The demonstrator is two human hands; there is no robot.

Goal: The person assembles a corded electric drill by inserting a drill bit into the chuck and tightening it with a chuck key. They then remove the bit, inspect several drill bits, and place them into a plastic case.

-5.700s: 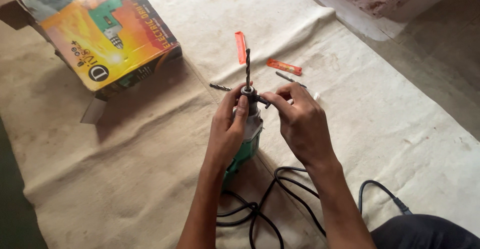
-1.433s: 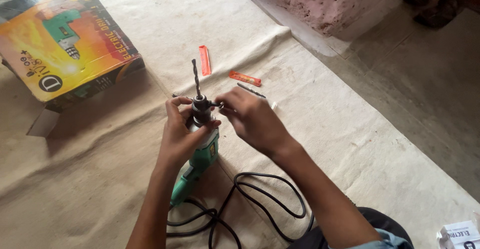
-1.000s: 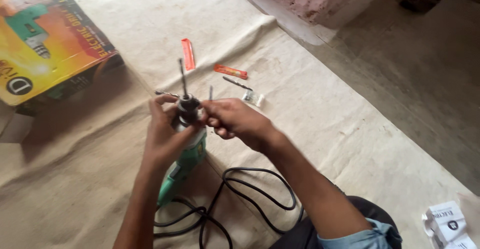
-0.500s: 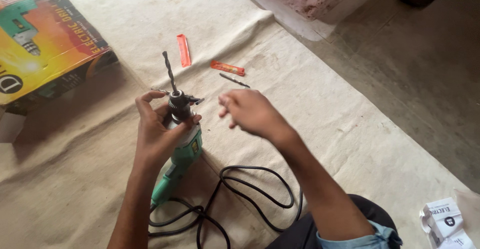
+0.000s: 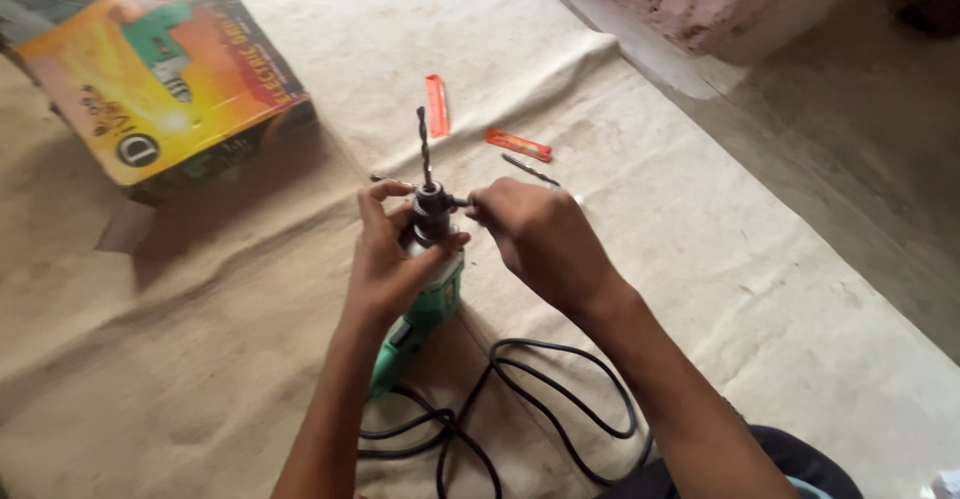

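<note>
My left hand (image 5: 385,259) grips the neck of a green electric drill (image 5: 425,309), which points away from me with a dark twist bit (image 5: 424,147) standing up out of its black chuck (image 5: 433,206). My right hand (image 5: 535,242) is closed on a small chuck key (image 5: 462,202) that is pushed into the right side of the chuck. The drill's black cord (image 5: 520,399) loops on the cloth below my forearms.
A pale cloth (image 5: 250,289) covers the floor. The drill's orange and yellow box (image 5: 160,69) lies at the upper left. Two orange strips (image 5: 436,105) (image 5: 518,144) and a loose drill bit (image 5: 530,170) lie beyond the drill. Bare floor runs along the right (image 5: 860,159).
My right hand, which had drawn away from the chuck half a second ago, has come back and set the key into the chuck's side. The left hand still holds the drill.
</note>
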